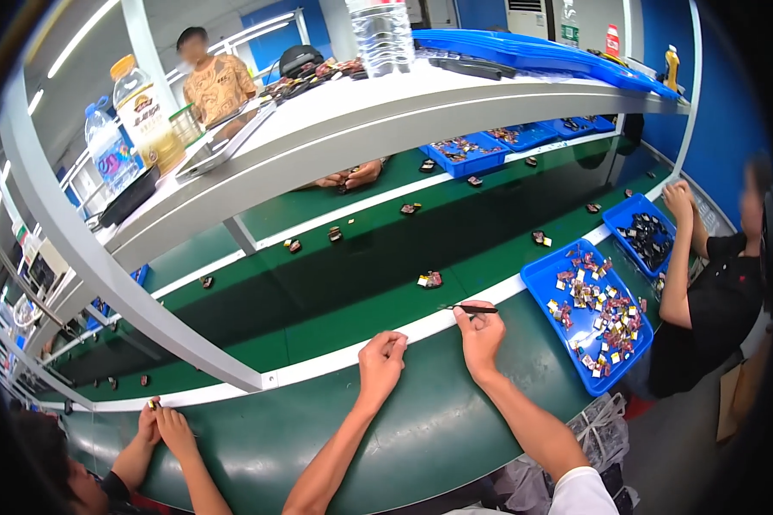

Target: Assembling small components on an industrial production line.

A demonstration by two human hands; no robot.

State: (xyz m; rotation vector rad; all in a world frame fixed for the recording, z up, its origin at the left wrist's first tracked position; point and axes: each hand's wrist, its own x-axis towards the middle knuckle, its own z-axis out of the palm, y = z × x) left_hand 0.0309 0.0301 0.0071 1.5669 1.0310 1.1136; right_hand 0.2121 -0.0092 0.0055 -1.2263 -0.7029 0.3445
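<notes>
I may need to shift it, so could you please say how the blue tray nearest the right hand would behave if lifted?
The blue tray is probably fairly stiff, holding a neat rectangular shape. Its small parts lie loose, so they would likely slide if it tipped.

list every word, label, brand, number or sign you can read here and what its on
No text is clear enough to quote.
Yellow-capped bottle: label print too small and blurred.
Blue-capped bottle: coloured label, lettering unreadable.
Green-labelled bottle: too small.
Patterned shirt: small dark marking, unreadable.
Black tool in the right hand: none visible.
</notes>
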